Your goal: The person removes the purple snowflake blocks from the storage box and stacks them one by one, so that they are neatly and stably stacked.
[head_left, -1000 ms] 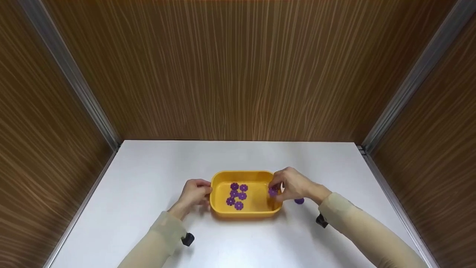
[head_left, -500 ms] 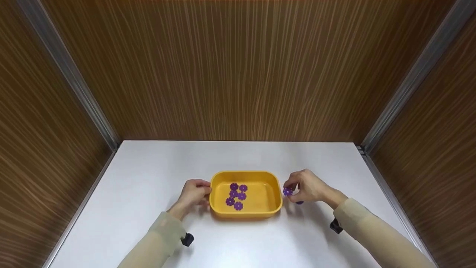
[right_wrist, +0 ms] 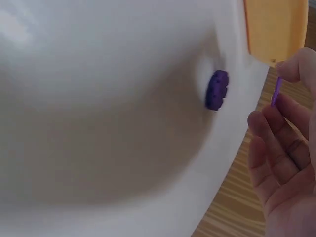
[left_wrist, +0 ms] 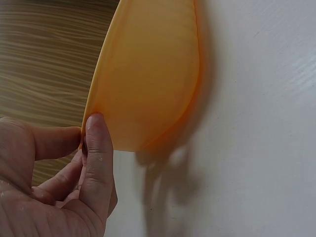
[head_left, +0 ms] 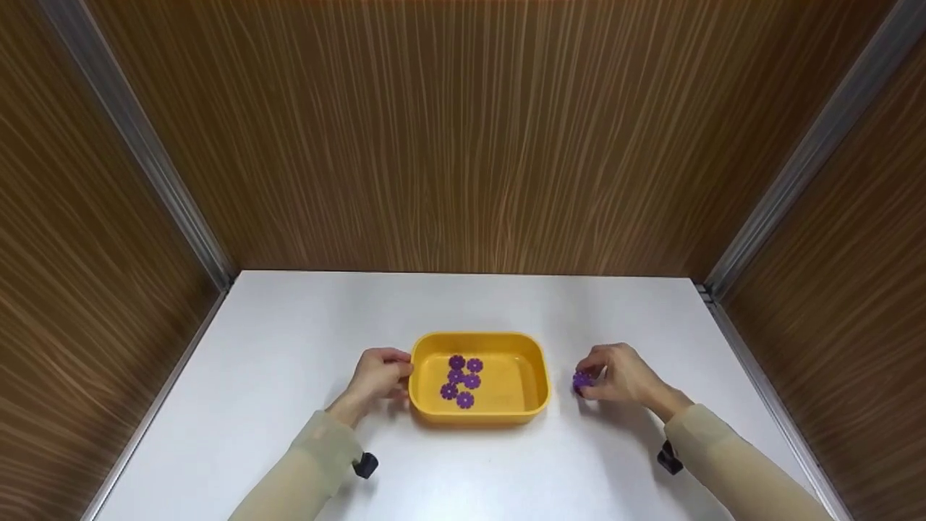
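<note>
A shallow yellow plastic tray (head_left: 480, 417) stands on the white table, several flat purple flower-shaped pieces (head_left: 465, 399) lying in its left half. My left hand (head_left: 375, 376) pinches the tray's left rim; in the left wrist view the thumb presses the orange-lit side wall (left_wrist: 148, 69). To the right of the tray, my right hand (head_left: 623, 376) pinches one thin purple flower-shaped piece (right_wrist: 276, 92) by its edges between thumb and fingertips. Close to it on the table sits a short purple stack (right_wrist: 217, 90) with a notched side, mostly covered by the held piece in the head view.
The white table (head_left: 304, 311) is bounded by a wood-grain back panel (head_left: 463, 145) and wood-grain side panels with grey metal corner posts (head_left: 145, 145). A black wrist device (head_left: 670, 457) hangs under the right sleeve, another (head_left: 366, 465) under the left.
My right hand has moved from the tray's right end, rightwards and down to the stack, carrying the purple flower-shaped piece. The left hand and the tray have stayed in place.
</note>
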### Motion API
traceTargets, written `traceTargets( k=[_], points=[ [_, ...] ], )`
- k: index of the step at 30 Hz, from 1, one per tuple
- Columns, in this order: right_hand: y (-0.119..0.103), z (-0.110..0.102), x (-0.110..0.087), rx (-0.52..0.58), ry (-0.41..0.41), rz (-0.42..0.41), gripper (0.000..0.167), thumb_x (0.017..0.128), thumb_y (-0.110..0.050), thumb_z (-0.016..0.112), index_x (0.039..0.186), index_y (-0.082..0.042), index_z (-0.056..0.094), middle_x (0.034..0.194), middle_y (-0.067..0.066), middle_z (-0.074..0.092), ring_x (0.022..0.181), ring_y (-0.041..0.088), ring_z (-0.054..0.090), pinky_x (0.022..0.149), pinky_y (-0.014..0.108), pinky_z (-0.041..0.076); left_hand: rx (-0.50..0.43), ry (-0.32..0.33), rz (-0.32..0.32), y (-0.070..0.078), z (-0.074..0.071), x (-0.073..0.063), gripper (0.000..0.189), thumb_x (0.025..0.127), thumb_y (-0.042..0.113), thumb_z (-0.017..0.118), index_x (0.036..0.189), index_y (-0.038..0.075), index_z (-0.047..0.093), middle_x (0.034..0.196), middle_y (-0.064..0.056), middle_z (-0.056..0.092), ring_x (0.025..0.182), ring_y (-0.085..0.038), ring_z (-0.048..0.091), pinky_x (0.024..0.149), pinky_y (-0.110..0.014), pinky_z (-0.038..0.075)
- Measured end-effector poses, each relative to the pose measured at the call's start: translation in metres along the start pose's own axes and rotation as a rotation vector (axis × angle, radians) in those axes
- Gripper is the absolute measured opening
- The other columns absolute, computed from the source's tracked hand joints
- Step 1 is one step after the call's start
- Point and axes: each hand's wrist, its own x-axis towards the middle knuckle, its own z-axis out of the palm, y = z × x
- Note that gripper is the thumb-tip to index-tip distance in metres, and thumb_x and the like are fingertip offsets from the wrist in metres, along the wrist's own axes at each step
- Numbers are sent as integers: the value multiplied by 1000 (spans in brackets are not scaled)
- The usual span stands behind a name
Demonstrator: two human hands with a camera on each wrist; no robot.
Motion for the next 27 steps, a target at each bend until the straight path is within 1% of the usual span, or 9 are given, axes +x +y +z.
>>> traceTargets(
  k=[4, 7, 11, 15, 21, 27],
  points=[
    [4, 4, -7, 2, 2, 65, 20, 76, -10, 93, 96, -9, 88, 83, 2, 79, 74, 11, 70, 70, 24, 64, -30, -12, 12, -1, -1, 0, 27, 100, 6, 73, 126, -1, 78, 113, -19, 81, 83, -19, 76, 76, -37, 73],
    [4, 6, -10, 16, -19, 116, 23, 76, -9, 94, 99, -9, 89, 86, 1, 79, 78, 7, 69, 74, 21, 64, -41, -13, 19, -2, -2, 1, 27, 99, 5, 72, 125, -3, 78, 113, -20, 81, 83, -19, 76, 75, -37, 73],
    [5, 9, -13, 25, -36, 150, 27, 75, -9, 95, 101, -7, 89, 88, 1, 80, 80, 7, 70, 77, 21, 65, -30, -11, 19, -1, -1, 2, 27, 100, 5, 72, 125, -2, 78, 114, -20, 81, 84, -19, 77, 77, -38, 73],
    [7, 12, -15, 23, -40, 177, 28, 76, -9, 95, 103, -6, 89, 89, 1, 79, 80, 8, 68, 75, 20, 63, -15, -11, 15, -1, 0, 2, 26, 101, 7, 72, 126, -1, 78, 116, -20, 81, 85, -19, 77, 79, -38, 73],
    [7, 14, -16, 10, -50, 224, 28, 77, -10, 95, 104, -8, 89, 89, -1, 77, 79, 8, 65, 73, 19, 61, -32, -12, 18, -1, -1, 2, 27, 100, 5, 72, 126, -2, 78, 116, -21, 81, 87, -21, 78, 80, -40, 74],
    [6, 15, -15, -11, -50, 223, 28, 76, -12, 96, 103, -9, 89, 88, -2, 76, 79, 8, 63, 73, 19, 60, -35, -13, 25, -1, -1, 1, 27, 100, 5, 73, 125, -2, 78, 116, -22, 81, 86, -20, 77, 79, -39, 74]
  ],
)
